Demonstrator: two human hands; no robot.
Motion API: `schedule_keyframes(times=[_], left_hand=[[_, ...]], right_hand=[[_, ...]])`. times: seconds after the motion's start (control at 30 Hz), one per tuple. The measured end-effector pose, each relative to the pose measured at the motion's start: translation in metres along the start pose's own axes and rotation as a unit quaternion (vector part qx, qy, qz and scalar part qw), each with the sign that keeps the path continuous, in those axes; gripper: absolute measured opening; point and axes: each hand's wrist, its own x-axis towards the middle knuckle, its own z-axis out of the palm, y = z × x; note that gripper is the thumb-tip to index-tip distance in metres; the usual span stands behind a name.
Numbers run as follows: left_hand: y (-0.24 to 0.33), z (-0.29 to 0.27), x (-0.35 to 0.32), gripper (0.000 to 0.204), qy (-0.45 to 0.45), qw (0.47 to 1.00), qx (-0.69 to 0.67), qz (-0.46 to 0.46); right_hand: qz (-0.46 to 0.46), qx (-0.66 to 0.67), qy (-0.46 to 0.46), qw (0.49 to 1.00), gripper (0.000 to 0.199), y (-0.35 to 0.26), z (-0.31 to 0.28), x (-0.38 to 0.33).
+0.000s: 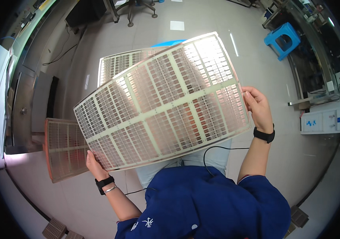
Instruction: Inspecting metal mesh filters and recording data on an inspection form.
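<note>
A large rectangular circuit board panel [164,105] spans the middle of the view, its pale green strips dividing rows of fine metallic patterns. It is tilted, with the right end higher. My left hand [95,164] grips its lower left edge, most of the fingers hidden beneath. On the right edge, my right hand [258,109] is closed with thumb and fingers at the border. Beyond it, partly covered, is a second similar panel [112,67]. Another panel with a reddish-brown edge [64,161] stands at the left, behind my left hand.
Part of a blue round-edged thing [168,43] shows behind the panels. A blue plastic stool [271,38] stands at the far right, above a white box-like unit [321,120]. Metal cabinets [26,93] line the left. A wheeled chair base [130,18] is at the back. A black cable [227,148] crosses my lap.
</note>
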Motion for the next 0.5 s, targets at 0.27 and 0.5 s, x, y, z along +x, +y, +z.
schedule_keyframes(times=[0.27, 0.5], left_hand=[[0.013, 0.017, -0.010, 0.026, 0.034, 0.998, -0.034, 0.029], [0.007, -0.001, -0.005, 0.025, -0.025, 0.994, -0.078, 0.066]], right_hand=[[-0.019, -0.012, 0.014, 1.000, 0.018, 0.004, -0.003, 0.000], [-0.011, 0.003, 0.061, 0.998, 0.009, 0.020, -0.004, 0.004]])
